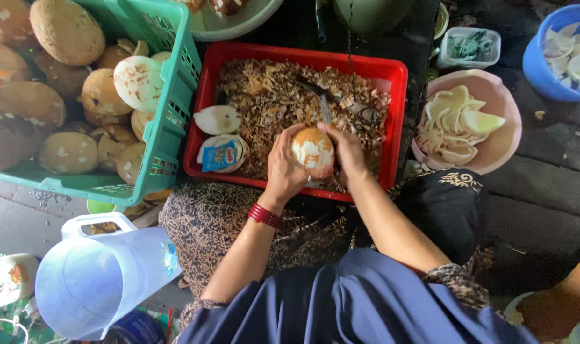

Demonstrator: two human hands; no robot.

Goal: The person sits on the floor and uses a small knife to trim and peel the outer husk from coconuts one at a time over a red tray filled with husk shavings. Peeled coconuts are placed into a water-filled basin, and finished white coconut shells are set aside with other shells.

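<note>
- Left hand (285, 167) cupped round peeled coconut (313, 151), fingers wrapped on its left side.
- Right hand (347, 151) closed on knife (324, 107), also pressed vs coconut's right side; blade pointing away from body.
- Coconut held just above front part of red crate (302, 57), over brown shavings (277, 95).
- In crate, left: white coconut piece (217, 119) & small blue packet (220, 156).
- Green basket (172, 114) w/ brown coconuts (67, 28), left of crate, touching it.
- Pink bowl (503, 146) w/ white coconut pieces, right of crate; blue bucket (544, 60) beyond.
- Pale blue jug (99, 280) near left, bottom.
- Another person's arm (567, 299) at bottom right.
</note>
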